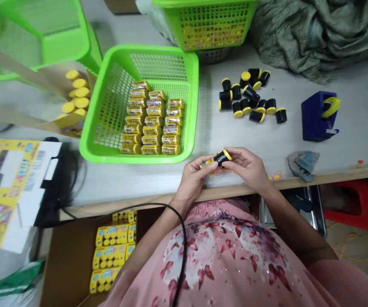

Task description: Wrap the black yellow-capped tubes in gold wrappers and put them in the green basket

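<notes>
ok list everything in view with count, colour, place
table: one, pale, centre
baskets: at least three, green, back and left
wrapped tubes: about twenty, yellow, in middle basket
loose canisters: over a dozen, black, right of that basket
tape dispenser: one, blue, table right
rag: one, bluish, front edge
sacking: one heap, grey, back right
cartons: two, part yellow, left side
packs: several, yellow, below table
stool: one, red, lower right
left hand: one, bare, gripping held canister
right hand: one, bare, at its lid
</notes>
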The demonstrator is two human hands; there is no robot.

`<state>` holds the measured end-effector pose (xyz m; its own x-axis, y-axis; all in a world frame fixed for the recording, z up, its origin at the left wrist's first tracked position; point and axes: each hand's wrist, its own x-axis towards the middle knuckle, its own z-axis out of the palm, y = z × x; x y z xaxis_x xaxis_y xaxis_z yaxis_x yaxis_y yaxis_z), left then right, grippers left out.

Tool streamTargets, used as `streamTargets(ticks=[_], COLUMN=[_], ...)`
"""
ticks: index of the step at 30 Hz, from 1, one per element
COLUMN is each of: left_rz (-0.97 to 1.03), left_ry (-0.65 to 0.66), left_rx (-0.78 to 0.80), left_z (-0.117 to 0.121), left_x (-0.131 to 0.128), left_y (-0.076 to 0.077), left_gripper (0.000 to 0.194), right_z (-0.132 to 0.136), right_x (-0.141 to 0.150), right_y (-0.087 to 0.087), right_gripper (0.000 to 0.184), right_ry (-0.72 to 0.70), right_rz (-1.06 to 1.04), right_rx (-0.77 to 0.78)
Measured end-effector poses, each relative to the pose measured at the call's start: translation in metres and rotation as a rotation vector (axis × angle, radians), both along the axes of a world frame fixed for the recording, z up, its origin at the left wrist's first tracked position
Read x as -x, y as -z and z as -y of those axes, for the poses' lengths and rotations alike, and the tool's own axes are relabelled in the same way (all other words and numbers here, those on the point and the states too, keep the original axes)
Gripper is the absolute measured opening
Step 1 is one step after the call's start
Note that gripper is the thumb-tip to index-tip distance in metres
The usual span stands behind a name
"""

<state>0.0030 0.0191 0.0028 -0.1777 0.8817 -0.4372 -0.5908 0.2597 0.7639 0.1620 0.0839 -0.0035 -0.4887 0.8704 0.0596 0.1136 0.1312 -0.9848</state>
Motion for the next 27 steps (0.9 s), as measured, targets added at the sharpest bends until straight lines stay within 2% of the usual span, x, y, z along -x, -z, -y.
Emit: streamTargets(ticks=[3,5,7,12,14,18,21,24,27], left_rz=[0.031,0.038,0.043,0.077,0.088,0.133,0.163,0.204,0.246], left_ry=[-0.029,-0.033,-0.023,0.002,0.004,0.151,0.197,0.238,0.331], left_rx=[0.005,0.006,-0.007,-0.059,-0.066,-0.005,0.004,0.002,-0.007], left_z=[-0.001,-0.002,-0.002,-0.003,-0.003,-0.001,-0.001,-0.002,-0.001], left_x=[0.0,-0.001,-0.002,-0.004,-0.004,-0.002,0.0,0.003,0.006], left_y=[0.001,0.003,0.005,0.005,0.004,0.002,0.003,0.004,0.006], left_gripper=[0.034,0.034,0.034,0.038,0.037,0.037,0.033,0.032,0.035], right_z=[0.007,0.012,0.017,0.026,0.027,0.025,0.021,0.014,0.006], right_x=[-0.002,-0.003,-0.002,0.008,0.014,0.018,0.011,0.001,-0.007], right_y=[-0.004,-0.006,-0.006,-0.001,0.004,0.009,0.004,-0.004,-0.008], right_gripper=[0.042,0.046,0.05,0.083,0.079,0.07,0.063,0.053,0.038], right_ry=[-0.072,-0.157,-0.185,-0.069,-0.013,0.079,0.016,-0.11,-0.175], right_rz=[0.157,0.241,0.276,0.369,0.38,0.346,0.279,0.084,-0.079], right_rx=[-0.296,-0.41,-0.479,-0.699,-0.735,-0.648,-0.526,-0.226,0.084])
